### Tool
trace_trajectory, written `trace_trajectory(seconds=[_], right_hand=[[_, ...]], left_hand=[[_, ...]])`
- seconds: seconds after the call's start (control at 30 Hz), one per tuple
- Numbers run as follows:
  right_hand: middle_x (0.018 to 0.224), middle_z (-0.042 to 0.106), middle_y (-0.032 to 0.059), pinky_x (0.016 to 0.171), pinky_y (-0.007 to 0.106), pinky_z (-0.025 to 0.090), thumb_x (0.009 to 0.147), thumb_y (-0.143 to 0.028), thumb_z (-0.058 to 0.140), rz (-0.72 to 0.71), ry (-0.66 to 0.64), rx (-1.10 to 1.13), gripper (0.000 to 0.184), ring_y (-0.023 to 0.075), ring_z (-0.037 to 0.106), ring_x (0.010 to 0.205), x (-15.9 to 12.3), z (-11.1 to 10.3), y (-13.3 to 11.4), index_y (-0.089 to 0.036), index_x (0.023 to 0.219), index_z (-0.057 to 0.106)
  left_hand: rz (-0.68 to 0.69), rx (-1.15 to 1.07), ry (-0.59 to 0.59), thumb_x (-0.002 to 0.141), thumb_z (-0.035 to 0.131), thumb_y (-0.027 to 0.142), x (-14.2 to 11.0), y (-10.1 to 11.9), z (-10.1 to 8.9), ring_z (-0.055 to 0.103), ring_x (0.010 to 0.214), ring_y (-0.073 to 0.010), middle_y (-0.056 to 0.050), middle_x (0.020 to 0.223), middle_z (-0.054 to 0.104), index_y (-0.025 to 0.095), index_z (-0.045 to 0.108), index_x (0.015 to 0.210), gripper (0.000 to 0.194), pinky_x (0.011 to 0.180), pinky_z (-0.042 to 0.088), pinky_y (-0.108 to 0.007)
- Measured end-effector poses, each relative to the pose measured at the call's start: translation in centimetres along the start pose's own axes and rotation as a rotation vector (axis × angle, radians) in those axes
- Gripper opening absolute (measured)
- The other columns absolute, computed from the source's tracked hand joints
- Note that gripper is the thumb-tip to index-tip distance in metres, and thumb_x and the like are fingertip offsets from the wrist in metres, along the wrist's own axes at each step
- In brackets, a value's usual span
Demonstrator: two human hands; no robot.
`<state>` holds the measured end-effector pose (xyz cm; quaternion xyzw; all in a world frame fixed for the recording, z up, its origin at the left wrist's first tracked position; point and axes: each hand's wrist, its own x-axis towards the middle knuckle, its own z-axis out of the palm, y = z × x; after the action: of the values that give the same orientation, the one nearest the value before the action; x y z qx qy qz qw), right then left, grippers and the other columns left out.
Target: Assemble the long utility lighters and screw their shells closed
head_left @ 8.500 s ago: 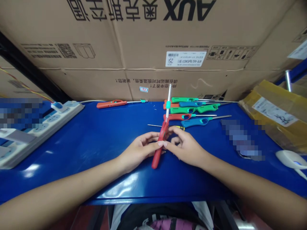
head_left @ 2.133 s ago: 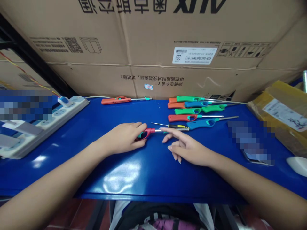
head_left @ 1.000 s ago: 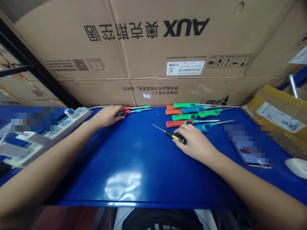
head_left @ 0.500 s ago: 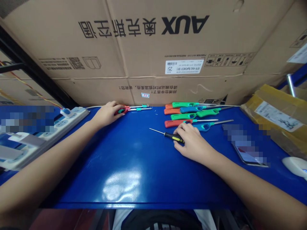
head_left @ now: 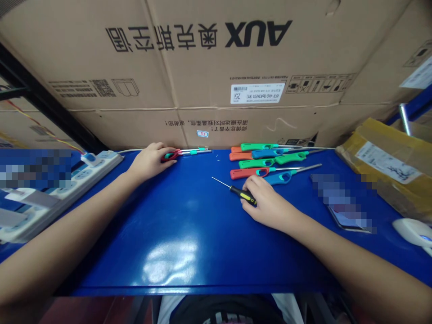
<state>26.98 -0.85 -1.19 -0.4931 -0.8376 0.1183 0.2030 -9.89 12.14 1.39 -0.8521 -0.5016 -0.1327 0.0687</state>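
At the back left of the table, my left hand (head_left: 153, 161) is closed over a red gas lighter (head_left: 173, 154) with a teal trigger. Two metal lighter barrels with teal pieces on them point right from under the fingers; my palm hides the handles. My right hand (head_left: 266, 198) grips a black and yellow screwdriver (head_left: 247, 196), whose thin shaft points left and away from me. Just beyond that hand lie a red lighter (head_left: 248, 173) and a blue lighter (head_left: 281, 178), with green lighters (head_left: 256, 164) and other coloured ones behind them.
A large cardboard sheet (head_left: 199, 99) stands along the back edge. On the left is a white power strip (head_left: 81, 177) with plugs. A phone (head_left: 351, 220), a taped box (head_left: 378, 166) and a white device (head_left: 411, 231) sit at the right. Tiny white bits lie near the back middle.
The screwdriver has tilted a little, its tip now farther from me. The front blue lighter has shifted slightly left and turned. My left hand stays on the red lighter. The view has moved slightly.
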Motion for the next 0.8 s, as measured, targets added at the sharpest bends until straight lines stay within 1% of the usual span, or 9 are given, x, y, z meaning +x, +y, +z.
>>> trace_trajectory(seconds=[0.13,0.2,0.3,0.4,0.5,0.6,0.67,0.73,0.8], right_hand=[[0.098,0.064,0.0067,0.084,0.038,0.051,0.089,-0.021,0.059,-0.025,0.029,0.073,0.006,0.0231,0.061,0.093,-0.1,-0.2,-0.8,-0.021,0.093,0.056],[0.097,0.066,0.0063,0.081,0.036,0.051,0.092,-0.026,0.059,-0.020,0.085,0.119,0.007,0.0215,0.063,0.090,-0.1,-0.5,-1.1,-0.021,0.096,0.057],[0.097,0.070,0.0064,0.081,0.035,0.052,0.094,-0.034,0.061,0.013,0.280,0.228,0.013,0.0210,0.066,0.089,0.2,-1.0,-1.1,-0.021,0.098,0.063],[0.092,0.072,0.0043,0.074,0.033,0.053,0.091,-0.038,0.066,0.135,0.516,0.448,0.016,0.0191,0.066,0.082,0.6,-1.6,-0.8,-0.022,0.094,0.067],[0.082,0.068,0.0018,0.064,0.031,0.052,0.087,-0.046,0.071,0.247,0.642,0.705,0.025,0.0162,0.062,0.070,1.0,-1.9,-0.4,-0.022,0.092,0.066],[0.070,0.059,-0.0025,0.053,0.029,0.048,0.087,-0.053,0.069,0.271,0.674,0.776,0.031,0.0127,0.054,0.055,1.2,-2.0,-0.2,-0.024,0.090,0.060],[0.069,0.057,-0.0035,0.048,0.028,0.045,0.089,-0.055,0.066,0.258,0.714,0.792,0.032,0.0115,0.050,0.050,1.2,-2.2,-0.1,-0.026,0.090,0.054],[0.077,0.058,-0.0017,0.044,0.029,0.043,0.091,-0.056,0.062,0.228,0.785,0.793,0.032,0.0106,0.048,0.047,1.1,-2.5,-0.1,-0.027,0.091,0.050],[0.085,0.060,0.0011,0.044,0.030,0.041,0.095,-0.056,0.057,0.188,0.847,0.746,0.030,0.0106,0.048,0.048,1.0,-2.8,0.0,-0.028,0.091,0.047]], left_hand=[[0.036,-0.109,0.070,0.097,0.046,0.048,-0.3,3.5,-0.3,0.059,0.108,-0.0286,-0.012,0.112,0.067,0.020,0.070,0.112,0.039,0.099,0.045,-0.041],[0.055,-0.181,0.076,0.098,0.047,0.047,-0.4,5.5,-0.2,0.063,0.099,-0.0253,-0.010,0.104,0.071,0.020,0.071,0.098,0.037,0.093,0.047,-0.037],[0.043,-0.302,0.067,0.101,0.043,0.046,-0.5,8.3,0.1,0.060,0.065,-0.0174,-0.003,0.070,0.068,0.019,0.069,0.076,0.046,0.068,0.046,-0.031],[0.043,-0.412,0.069,0.106,0.035,0.043,-0.6,11.1,0.5,0.058,0.058,-0.0138,-0.002,0.062,0.064,0.018,0.061,0.063,0.056,0.063,0.044,-0.028],[0.119,-0.484,0.036,0.103,0.044,0.042,-1.0,14.5,1.0,0.061,0.067,-0.0155,-0.003,0.072,0.067,0.018,0.066,0.071,0.045,0.065,0.046,-0.029],[0.222,-0.550,-0.028,0.095,0.062,0.042,-1.1,18.3,2.0,0.068,0.092,-0.0208,-0.004,0.099,0.073,0.022,0.071,0.099,0.022,0.081,0.052,-0.032],[0.237,-0.593,-0.041,0.092,0.068,0.040,-0.8,20.4,3.0,0.067,0.103,-0.0235,-0.007,0.111,0.072,0.022,0.069,0.112,0.027,0.090,0.054,-0.036],[0.219,-0.627,-0.036,0.085,0.077,0.045,-0.2,22.0,4.0,0.067,0.103,-0.0261,-0.011,0.110,0.071,0.019,0.068,0.113,0.040,0.091,0.055,-0.039],[0.201,-0.656,-0.028,0.082,0.080,0.045,0.5,22.8,4.7,0.067,0.102,-0.0270,-0.012,0.112,0.070,0.018,0.068,0.114,0.044,0.090,0.056,-0.041]])
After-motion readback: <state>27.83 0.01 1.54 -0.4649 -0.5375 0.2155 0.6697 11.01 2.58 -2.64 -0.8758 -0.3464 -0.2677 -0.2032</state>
